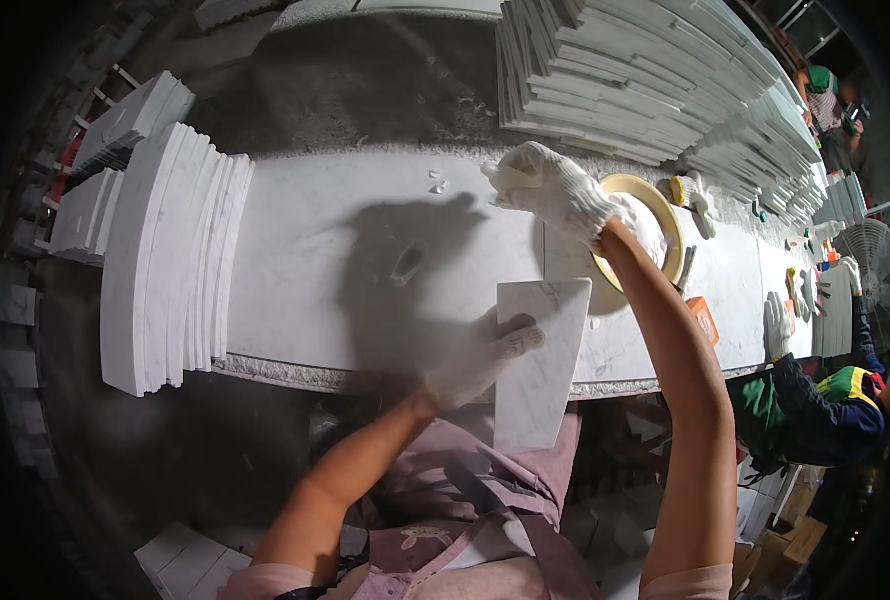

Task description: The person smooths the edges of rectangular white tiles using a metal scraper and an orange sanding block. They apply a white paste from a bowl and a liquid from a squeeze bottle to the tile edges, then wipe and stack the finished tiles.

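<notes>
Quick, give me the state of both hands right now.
Left hand: closed, holding a white tile.
Right hand: fingers curled in; whether it holds anything cannot be told.

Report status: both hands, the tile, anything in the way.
Left hand gripping marble tile. Right hand raised near bowl; grip unclear. White chips lying on bench.

From my remote post I record one flat, rectangular white tile (547, 385), faintly grey-veined, gripped at its left side by the left hand (475, 368), overlapping the counter's (290, 290) near edge.
</notes>
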